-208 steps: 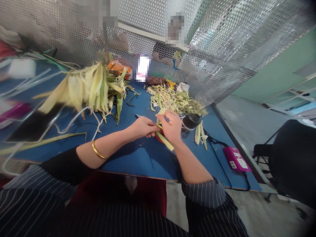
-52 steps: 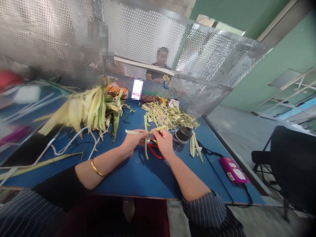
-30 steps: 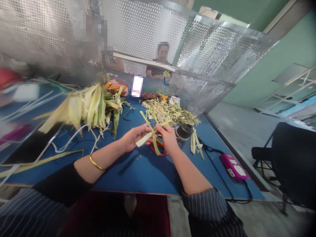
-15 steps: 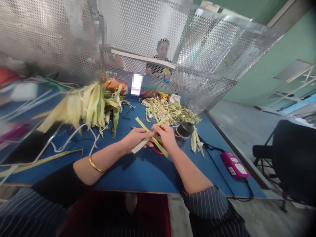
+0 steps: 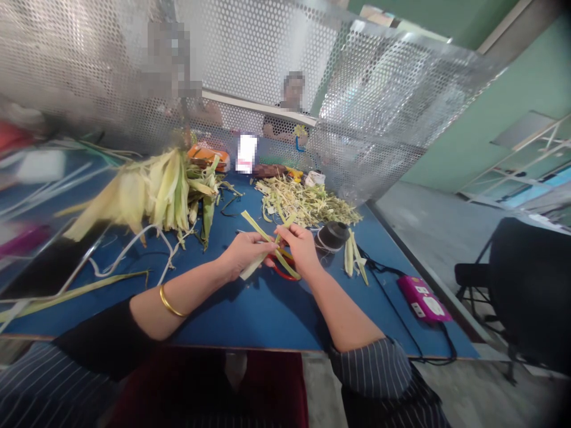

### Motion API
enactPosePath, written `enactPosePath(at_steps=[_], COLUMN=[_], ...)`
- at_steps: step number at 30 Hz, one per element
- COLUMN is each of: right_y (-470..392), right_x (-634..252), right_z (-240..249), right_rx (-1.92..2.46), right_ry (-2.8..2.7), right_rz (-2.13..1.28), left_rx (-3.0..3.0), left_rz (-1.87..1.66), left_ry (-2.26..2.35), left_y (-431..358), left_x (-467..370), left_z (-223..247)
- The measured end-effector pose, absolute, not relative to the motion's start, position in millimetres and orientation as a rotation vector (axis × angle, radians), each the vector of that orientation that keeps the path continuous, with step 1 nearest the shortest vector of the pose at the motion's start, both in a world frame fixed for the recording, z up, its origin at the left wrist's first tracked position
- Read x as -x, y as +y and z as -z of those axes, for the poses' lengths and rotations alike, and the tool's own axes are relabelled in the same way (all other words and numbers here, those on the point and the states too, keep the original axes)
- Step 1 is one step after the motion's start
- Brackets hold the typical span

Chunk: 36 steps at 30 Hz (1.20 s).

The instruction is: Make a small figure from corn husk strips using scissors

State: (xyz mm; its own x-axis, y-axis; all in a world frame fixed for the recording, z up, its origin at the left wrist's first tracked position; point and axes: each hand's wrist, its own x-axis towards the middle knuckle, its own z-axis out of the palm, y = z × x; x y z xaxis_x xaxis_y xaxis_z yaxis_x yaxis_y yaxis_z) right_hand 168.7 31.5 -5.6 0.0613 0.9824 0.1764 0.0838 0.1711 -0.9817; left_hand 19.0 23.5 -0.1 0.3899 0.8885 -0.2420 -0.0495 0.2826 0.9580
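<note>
Pale green corn husk strips cross each other between my hands, above the middle of the blue table. My left hand pinches them from the left, with one flat end poking out below its fingers. From the right, my right hand grips the strips between thumb and fingers close to the crossing. Beneath the hands lies something with a red and yellow looped edge, perhaps scissors handles, mostly covered. A spool of dark thread stands just right of my right hand.
Whole corn husks are heaped at left, and shredded husk is piled at the back. Several short strips lie beside the spool. A magenta power box with black cables sits at right. Behind a perforated screen are people.
The lower right strip end has swung slightly inward and up, and the crossing strips have shifted a little. Both hands keep their grip in nearly the same place.
</note>
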Motion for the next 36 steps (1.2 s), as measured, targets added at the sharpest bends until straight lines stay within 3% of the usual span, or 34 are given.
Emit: enactPosePath(at_steps=[36], right_y=[31.2], right_x=[-172.6], right_z=[3.5], right_rx=[1.176], right_ry=[-1.452], right_rz=[-0.804], left_rx=[-0.94], left_rz=[-0.806], left_ry=[0.917], left_y=[29.4], left_x=[-16.5], left_z=[2.2])
